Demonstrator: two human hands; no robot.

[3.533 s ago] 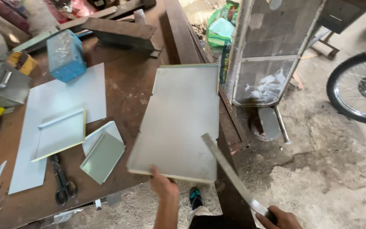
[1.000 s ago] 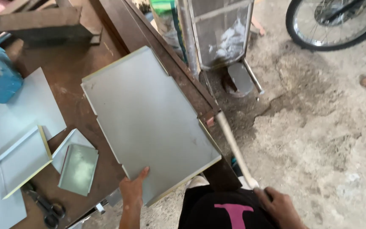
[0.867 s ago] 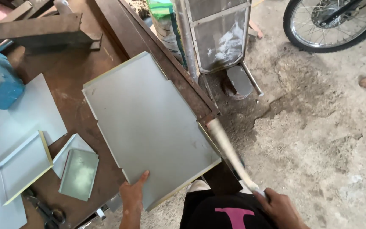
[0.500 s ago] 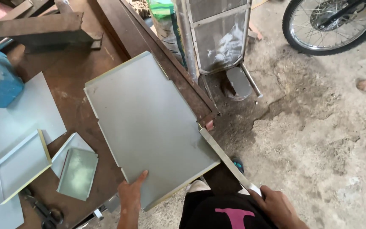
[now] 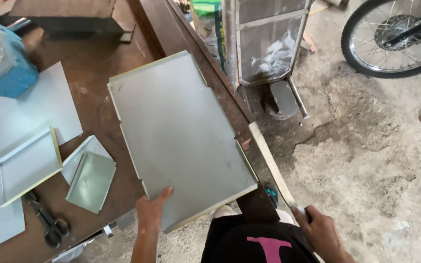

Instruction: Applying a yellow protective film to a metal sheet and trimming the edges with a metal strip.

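The left hand (image 5: 153, 210) lay on the near corner of one large grey metal sheet (image 5: 179, 136), with the thumb on top of the sheet and the fingers hidden under its edge, so it gripped the sheet there. This sheet had small notches cut at its corners and rested flat on the brown worktop (image 5: 96, 73), its near corner hanging a little over the worktop edge. The right hand (image 5: 320, 231) was closed around the end of one long, pale, flat bar (image 5: 270, 163) (it looked like a wooden or metal strip, I could not tell which). The bar ran from this hand up to the right edge of the large sheet and touched the worktop edge there.

On the left part of the worktop there were more pieces: one wide flat pale sheet (image 5: 10, 122), one folded tray-shaped piece (image 5: 28, 164) lying on it, and two smaller folded pieces (image 5: 89, 178), one partly over the other. One pair of black-handled snips (image 5: 45, 224) lay near the front edge, just beside the tray-shaped piece. One blue box-shaped container (image 5: 3, 63) stood at the far left, and one dark metal block (image 5: 69, 14) at the far side.

Beside the worktop, on the dirt floor (image 5: 366, 160), stood one metal frame with mesh panels (image 5: 264, 44), and one bicycle wheel (image 5: 395, 36) was seen at the top right.
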